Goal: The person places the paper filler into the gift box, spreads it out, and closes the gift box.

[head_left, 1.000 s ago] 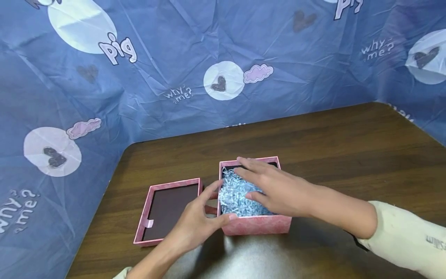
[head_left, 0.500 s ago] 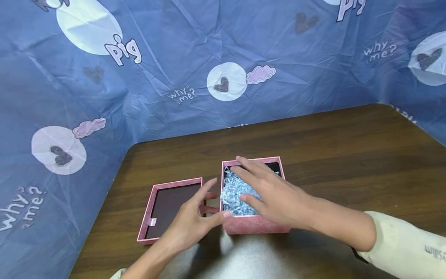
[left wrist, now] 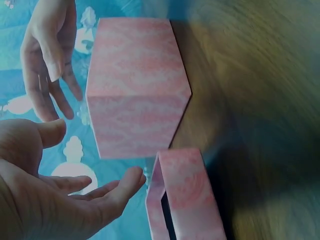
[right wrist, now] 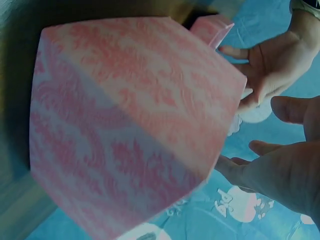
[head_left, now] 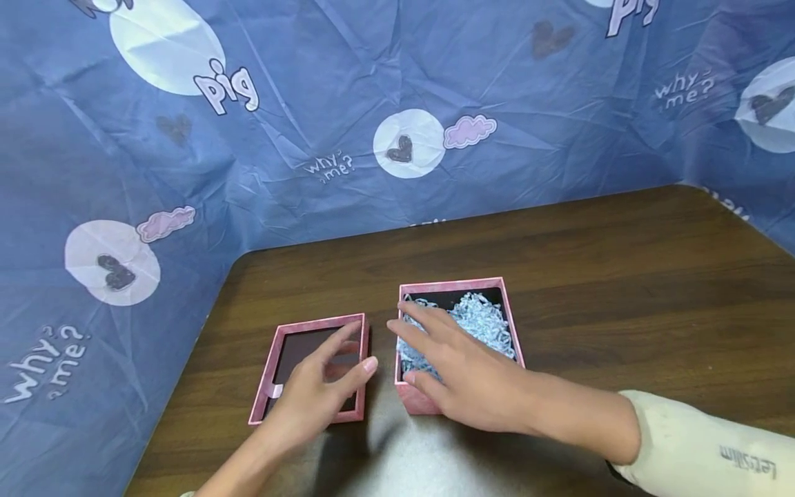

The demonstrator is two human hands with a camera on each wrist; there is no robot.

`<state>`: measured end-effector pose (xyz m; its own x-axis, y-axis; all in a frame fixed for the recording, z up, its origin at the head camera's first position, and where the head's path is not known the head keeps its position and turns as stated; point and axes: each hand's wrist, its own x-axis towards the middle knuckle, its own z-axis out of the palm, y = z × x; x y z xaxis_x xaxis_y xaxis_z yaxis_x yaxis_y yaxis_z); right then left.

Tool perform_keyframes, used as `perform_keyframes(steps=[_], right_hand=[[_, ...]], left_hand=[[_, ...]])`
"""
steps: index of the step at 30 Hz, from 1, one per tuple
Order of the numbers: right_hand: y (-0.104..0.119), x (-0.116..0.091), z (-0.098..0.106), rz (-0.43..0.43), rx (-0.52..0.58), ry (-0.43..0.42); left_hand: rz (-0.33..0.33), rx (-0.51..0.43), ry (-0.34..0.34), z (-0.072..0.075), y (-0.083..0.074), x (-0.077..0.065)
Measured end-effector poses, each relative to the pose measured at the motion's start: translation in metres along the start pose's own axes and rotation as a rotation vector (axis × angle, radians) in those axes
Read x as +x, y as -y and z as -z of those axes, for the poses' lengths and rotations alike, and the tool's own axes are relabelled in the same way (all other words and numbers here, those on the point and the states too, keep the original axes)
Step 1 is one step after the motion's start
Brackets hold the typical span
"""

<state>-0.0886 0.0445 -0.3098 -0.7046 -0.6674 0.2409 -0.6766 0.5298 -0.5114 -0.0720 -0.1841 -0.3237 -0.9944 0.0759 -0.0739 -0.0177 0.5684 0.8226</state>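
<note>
A pink patterned box (head_left: 428, 402) with a dark inside stands open-topped on the table. Pale blue shredded paper (head_left: 483, 323) fills much of it, leaving a dark strip along the back. Over the box's left and front part, my right hand (head_left: 462, 369) is spread with fingers extended; whether its fingertips touch the paper is hard to tell. To the left lies the pink lid (head_left: 292, 345), its dark inner side up. My left hand (head_left: 307, 393) hovers over that lid, fingers loosely bent and holding nothing. In the left wrist view, a gap separates its fingertips from the box (left wrist: 135, 90).
A short pale ribbon tab (head_left: 275, 391) sticks out at the lid's left side. The brown wooden table (head_left: 596, 276) extends to the right and behind the box. A blue printed cloth (head_left: 298, 103) hangs along the back and sides.
My left hand has left the box's near left corner and moved left over the lid. My right hand has come nearer and lower, uncovering the paper at the box's right side.
</note>
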Motion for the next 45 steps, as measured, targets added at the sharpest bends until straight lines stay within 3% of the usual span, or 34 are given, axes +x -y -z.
perform_keyframes(steps=[8,14,20,23,26,36,41,45], right_hand=[[0.009,0.004,-0.017,0.048,0.033,0.017],[0.022,0.007,-0.027,0.113,0.069,0.059],[0.040,0.009,-0.041,0.214,0.075,0.072],[0.045,0.012,-0.050,0.216,0.100,0.098],[0.049,0.014,-0.057,0.143,0.146,0.132],[0.053,0.024,-0.085,-0.267,0.416,0.152],[0.050,0.028,-0.097,-0.356,0.519,0.078],[0.045,0.033,-0.103,-0.386,0.569,0.000]], left_hand=[[0.013,0.103,-0.056,0.019,0.007,0.001],[0.030,0.266,-0.117,0.039,0.020,0.007],[0.096,0.390,-0.126,0.065,0.034,0.013],[0.136,0.439,-0.109,0.075,0.042,0.015],[0.173,0.496,-0.088,0.083,0.050,0.018],[0.268,0.586,-0.004,0.096,0.073,0.020],[0.300,0.576,0.030,0.096,0.076,0.021],[0.323,0.467,0.046,0.093,0.078,0.020]])
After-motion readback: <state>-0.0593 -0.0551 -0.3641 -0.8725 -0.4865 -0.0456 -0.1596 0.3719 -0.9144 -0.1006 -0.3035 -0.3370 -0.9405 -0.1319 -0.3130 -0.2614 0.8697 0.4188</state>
